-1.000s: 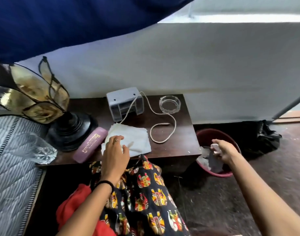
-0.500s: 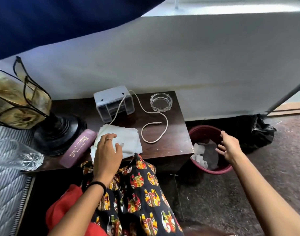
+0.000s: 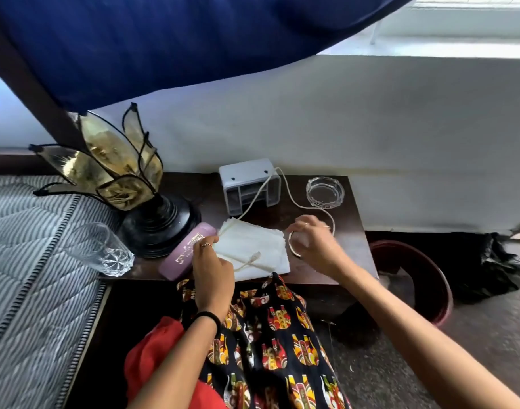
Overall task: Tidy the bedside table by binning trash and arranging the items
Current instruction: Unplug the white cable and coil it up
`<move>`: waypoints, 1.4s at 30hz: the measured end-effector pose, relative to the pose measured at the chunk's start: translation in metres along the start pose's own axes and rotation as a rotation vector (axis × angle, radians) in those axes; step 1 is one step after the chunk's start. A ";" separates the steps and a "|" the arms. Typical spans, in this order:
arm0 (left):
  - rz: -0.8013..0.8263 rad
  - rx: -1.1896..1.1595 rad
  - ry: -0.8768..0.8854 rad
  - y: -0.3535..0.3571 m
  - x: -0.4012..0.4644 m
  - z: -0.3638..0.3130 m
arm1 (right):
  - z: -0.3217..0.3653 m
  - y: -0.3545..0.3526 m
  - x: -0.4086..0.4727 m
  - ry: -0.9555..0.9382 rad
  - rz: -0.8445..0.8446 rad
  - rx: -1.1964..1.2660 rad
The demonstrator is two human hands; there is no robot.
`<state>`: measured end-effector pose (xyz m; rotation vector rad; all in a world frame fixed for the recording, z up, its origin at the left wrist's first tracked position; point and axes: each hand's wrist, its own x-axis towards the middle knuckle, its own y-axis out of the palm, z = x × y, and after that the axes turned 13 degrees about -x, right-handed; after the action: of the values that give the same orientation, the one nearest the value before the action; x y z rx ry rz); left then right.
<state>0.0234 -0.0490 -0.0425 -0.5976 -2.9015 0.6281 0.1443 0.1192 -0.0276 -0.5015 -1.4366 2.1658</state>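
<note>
Now both hands work the cable (image 3: 288, 191) over the surface (image 3: 351, 231): left hand (image 3: 213, 265) pinching it above the napkins (image 3: 253, 250), right hand (image 3: 313, 240) curled around its loop. Tugging could drag the ashtray (image 3: 325, 192).

My bedside table (image 3: 350, 231) is dark wood with a dull sheen. The ashtray (image 3: 325, 192) and the tumbler (image 3: 101, 250) are clear cut glass. The small grey box (image 3: 250, 187) looks like matt plastic, its cream cable (image 3: 294, 199) smooth. The folded white cloth (image 3: 253, 246) is soft and matt. The lamp (image 3: 111, 169) has glossy amber panes on a shiny black base. The bin (image 3: 424, 276) looks like maroon plastic.
</note>
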 end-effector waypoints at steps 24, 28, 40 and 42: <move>0.170 0.149 -0.369 -0.015 0.030 0.021 | 0.072 0.065 0.115 -0.414 0.064 -0.793; 0.178 0.182 -0.331 -0.014 0.026 0.023 | 0.066 0.057 0.109 -0.414 0.037 -0.742; 0.309 -0.037 0.012 -0.010 0.020 -0.002 | 0.071 -0.048 0.055 -0.307 -0.403 -0.537; 0.354 -0.037 0.104 -0.007 0.017 -0.019 | 0.073 -0.067 0.047 -0.257 -0.420 -0.499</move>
<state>0.0091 -0.0411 -0.0218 -1.1276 -2.7353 0.5606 0.0787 0.1143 0.0606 -0.0652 -2.0270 1.5774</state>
